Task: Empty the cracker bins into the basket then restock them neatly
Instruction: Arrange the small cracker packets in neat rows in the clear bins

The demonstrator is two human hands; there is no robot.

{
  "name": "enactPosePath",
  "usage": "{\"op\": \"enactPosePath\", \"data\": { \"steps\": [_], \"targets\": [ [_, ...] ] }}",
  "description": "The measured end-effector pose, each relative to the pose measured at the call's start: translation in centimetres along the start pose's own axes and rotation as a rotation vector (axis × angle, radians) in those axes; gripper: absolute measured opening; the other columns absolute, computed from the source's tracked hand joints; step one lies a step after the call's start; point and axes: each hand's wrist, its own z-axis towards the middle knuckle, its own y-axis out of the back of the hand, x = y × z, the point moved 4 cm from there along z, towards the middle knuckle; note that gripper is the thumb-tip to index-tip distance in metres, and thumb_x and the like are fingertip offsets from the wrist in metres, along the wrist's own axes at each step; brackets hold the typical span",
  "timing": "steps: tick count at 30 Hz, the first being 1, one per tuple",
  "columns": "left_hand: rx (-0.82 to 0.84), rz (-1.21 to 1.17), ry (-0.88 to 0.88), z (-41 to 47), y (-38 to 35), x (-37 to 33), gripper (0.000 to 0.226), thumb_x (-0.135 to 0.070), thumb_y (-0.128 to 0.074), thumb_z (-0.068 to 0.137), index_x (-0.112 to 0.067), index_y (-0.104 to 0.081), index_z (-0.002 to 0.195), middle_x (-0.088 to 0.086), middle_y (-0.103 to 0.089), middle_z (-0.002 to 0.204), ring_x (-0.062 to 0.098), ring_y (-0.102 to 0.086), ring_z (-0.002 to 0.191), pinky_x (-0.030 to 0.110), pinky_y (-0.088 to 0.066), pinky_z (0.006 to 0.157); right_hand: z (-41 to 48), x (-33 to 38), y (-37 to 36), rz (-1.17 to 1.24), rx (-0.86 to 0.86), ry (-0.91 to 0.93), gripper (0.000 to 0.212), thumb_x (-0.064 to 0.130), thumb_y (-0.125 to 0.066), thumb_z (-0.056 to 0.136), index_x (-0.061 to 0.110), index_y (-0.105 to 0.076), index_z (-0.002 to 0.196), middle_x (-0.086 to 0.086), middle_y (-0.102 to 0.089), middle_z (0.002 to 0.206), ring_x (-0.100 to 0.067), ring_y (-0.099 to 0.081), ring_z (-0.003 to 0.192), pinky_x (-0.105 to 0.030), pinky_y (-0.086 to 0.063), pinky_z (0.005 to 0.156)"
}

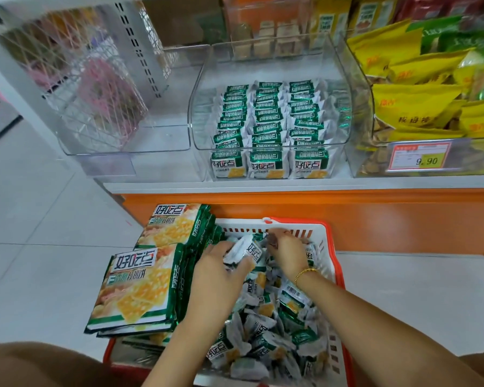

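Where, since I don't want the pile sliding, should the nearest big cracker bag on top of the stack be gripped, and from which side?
Probably its left long edge, from the left. The big cracker bag lies flat, face up, and that edge overhangs the basket freely, leaving room to slip under, thumb on top. Its right edge is crowded by the left hand and small packets.

好吃点 on cracker bags [140, 286] and small packets [266, 163], 9.90 on price tag [419, 157]

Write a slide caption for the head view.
Left hand and right hand gather cracker packets in the basket below the part-filled middle bin.
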Motion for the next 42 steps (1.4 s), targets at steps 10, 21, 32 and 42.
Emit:
{"op": "enactPosePath", "data": {
  "steps": [10, 21, 32, 42],
  "targets": [
    [0.262, -1.500, 0.340, 0.0, 4.1, -0.9, 0.068, 0.015, -0.059, 0.073, -0.011, -0.042, 0.135, 0.034, -0.061, 0.114, 0.036, -0.067, 0.100, 0.033, -0.059, 0.075, -0.6, 0.5, -0.1, -0.041, -0.067, 0.022, 0.038, 0.018, -0.058, 0.093, 0.017, -0.053, 0.130, -0.007, -0.063, 0.121, -0.024, -0.067, 0.092, -0.033, -0.055, 0.071],
    [0.203, -1.656, 0.392, 0.6, 5.3, -1.1, 0.069, -0.040, -0.062, 0.076, -0.010, -0.048, 0.136, 0.031, -0.066, 0.105, 0.028, -0.070, 0.091, 0.027, -0.060, 0.066, -0.3, 0.8, 0.7, -0.020, -0.005, 0.010, 0.013, 0.020, -0.066, 0.088, 0.014, -0.066, 0.100, -0.004, -0.070, 0.100, -0.021, -0.065, 0.088, -0.029, -0.050, 0.071],
    [0.036, -1.160, 0.301, 1.6, 6.6, -0.3, 0.063, -0.038, -0.068, 0.075, -0.010, -0.053, 0.129, 0.005, -0.065, 0.098, 0.010, -0.061, 0.057, 0.020, -0.048, 0.046, -2.7, 3.8, 14.2, 0.579, 0.480, -0.010, 0.023, 0.027, -0.079, 0.076, 0.010, -0.064, 0.084, -0.006, -0.056, 0.075, -0.016, -0.050, 0.068, -0.020, -0.043, 0.060],
    [0.005, -1.001, 0.265, 1.1, 7.1, -1.1, 0.037, -0.033, -0.067, 0.085, -0.006, -0.058, 0.109, -0.003, -0.072, 0.089, 0.024, -0.069, 0.064, 0.026, -0.053, 0.049, -6.7, 13.1, 21.5, 0.955, 0.459, 0.269, 0.026, 0.029, -0.082, 0.072, 0.017, -0.062, 0.083, -0.013, -0.050, 0.074, -0.023, -0.044, 0.066, -0.018, -0.038, 0.054]
  ]
}}
